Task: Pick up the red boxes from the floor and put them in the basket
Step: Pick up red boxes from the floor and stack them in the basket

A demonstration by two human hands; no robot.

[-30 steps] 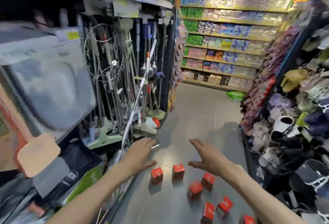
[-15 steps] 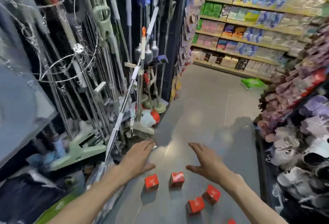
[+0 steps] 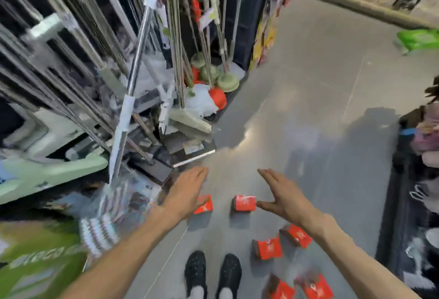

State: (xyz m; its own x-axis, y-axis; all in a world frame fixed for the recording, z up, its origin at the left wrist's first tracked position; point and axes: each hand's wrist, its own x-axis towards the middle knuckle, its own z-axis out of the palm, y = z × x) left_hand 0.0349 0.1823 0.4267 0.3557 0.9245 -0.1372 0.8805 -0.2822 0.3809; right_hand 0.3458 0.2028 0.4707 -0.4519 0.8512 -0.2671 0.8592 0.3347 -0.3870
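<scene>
Several small red boxes lie on the grey shop floor. One red box [image 3: 204, 204] sits just under the thumb side of my left hand [image 3: 186, 190]. A second red box [image 3: 244, 203] lies between my hands, close to the thumb of my right hand [image 3: 282, 195]. Two more red boxes [image 3: 268, 248] [image 3: 297, 235] lie beside my right forearm, and others [image 3: 314, 287] sit at the bottom edge. Both hands hover above the floor with fingers stretched flat, holding nothing. A green basket [image 3: 419, 38] stands on the floor far off at the upper right.
Mops, brooms and plungers [image 3: 213, 78] crowd a rack on the left, reaching down to the floor. Shelves of soft goods [image 3: 425, 146] line the right side. My black shoes [image 3: 212, 275] stand just behind the boxes. The aisle floor [image 3: 308, 99] runs ahead toward the basket.
The view has tilted down and drawn closer to the floor. Both hands have stayed spread over the two nearest boxes. My shoes have come into view.
</scene>
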